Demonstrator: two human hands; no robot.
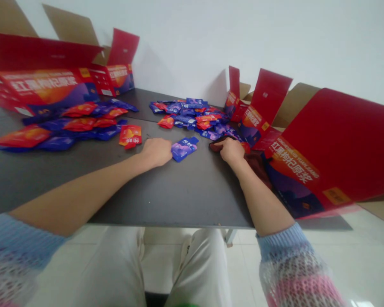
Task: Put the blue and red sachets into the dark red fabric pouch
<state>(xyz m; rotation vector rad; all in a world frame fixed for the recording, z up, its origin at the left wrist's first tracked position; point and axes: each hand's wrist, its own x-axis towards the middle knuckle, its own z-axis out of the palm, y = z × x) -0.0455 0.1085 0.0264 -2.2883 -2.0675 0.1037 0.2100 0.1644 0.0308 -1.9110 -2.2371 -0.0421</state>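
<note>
My left hand [156,152] is closed low over the grey table, its fingers at the left edge of a purple pouch [184,148] that lies nearly flat. The fingertips are hidden, but they seem to pinch that edge. Just left of this hand lies a single red-orange pouch [130,136]. On the right, my right hand [232,150] is closed on a dark brown cloth [257,165], which trails toward the large box. Beyond both hands spreads a loose heap of purple and red pouches [187,114], its near right edge close to the right hand.
At left, overlapping rows of red and blue pouches [59,135] lie before an open red carton [46,87] and a smaller open box [117,79]. Open red boxes [254,123] line the right side, with a large one [294,179] nearest me. The table's front edge [179,224] is above my knees.
</note>
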